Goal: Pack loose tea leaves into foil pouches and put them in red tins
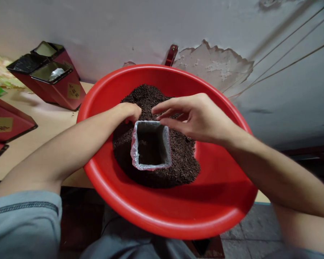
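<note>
A square tin [166,147] with crinkled clear plastic around its rim stands in a heap of dark, dry loose tea leaves [185,169]. Some dark leaves show at its shadowed bottom. The heap lies in a big red plastic basin [218,201]. My left hand [131,112] is beside the tin's far left corner, its fingers curled down and mostly hidden, so what they grip cannot be made out. Above the leaves by the tin's far right corner hovers my right hand [196,117], open, fingers spread and slightly bent, with nothing visible in it.
Several red square tins [62,86] with gold labels stand on the pale tabletop [56,126] at left, some with open tops. Another labelled red tin [8,122] is at the left edge. Behind the basin rises a wall [110,32] with peeling paint; cords hang at right.
</note>
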The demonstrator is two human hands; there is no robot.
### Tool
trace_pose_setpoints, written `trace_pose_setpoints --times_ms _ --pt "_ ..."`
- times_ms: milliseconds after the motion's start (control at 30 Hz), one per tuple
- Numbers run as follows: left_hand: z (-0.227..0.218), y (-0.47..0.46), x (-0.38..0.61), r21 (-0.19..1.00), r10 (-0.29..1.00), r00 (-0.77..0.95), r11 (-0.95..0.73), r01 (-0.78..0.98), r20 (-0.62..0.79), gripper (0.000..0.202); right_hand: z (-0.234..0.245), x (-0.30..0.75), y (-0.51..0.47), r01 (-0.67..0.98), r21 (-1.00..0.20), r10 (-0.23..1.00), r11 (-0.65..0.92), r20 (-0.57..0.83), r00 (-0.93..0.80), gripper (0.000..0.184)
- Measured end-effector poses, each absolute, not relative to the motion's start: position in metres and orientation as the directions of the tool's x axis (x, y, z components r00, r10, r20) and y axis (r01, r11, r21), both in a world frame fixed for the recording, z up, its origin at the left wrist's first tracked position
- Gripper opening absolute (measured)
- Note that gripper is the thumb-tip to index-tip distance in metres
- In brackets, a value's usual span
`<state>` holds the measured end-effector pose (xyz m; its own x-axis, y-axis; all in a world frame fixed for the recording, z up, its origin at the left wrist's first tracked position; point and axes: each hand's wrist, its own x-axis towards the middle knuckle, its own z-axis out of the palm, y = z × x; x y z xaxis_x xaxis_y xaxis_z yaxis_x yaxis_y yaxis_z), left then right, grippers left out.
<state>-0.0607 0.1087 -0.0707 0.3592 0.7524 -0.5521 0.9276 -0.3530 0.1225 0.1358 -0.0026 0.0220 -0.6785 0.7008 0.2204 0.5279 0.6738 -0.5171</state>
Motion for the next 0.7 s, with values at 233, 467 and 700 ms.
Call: trace_pose_setpoints --times_ms 233,467,700 --pt "-0.057 0.102 -0.058 -0.007 0.709 0.267 -0.358 0.934 -0.653 0.044 -0.068 0.196 0.054 0.854 -0.334 0.889 0.398 -0.087 -0.449 0.069" --pt "-0.061 0.108 -0.059 -0.069 0.708 0.243 -0.381 0.922 -0.663 0.045 -0.132 0.178 0.019 0.906 -0.245 0.746 0.345 -0.514 -0.423 0.118" --pt "-0.069 0.112 -0.061 -0.07 0.714 0.267 -0.405 0.912 -0.647 0.048 -0.118 0.175 0.029 0.837 -0.204 0.729 0.508 -0.416 -0.544 0.054"
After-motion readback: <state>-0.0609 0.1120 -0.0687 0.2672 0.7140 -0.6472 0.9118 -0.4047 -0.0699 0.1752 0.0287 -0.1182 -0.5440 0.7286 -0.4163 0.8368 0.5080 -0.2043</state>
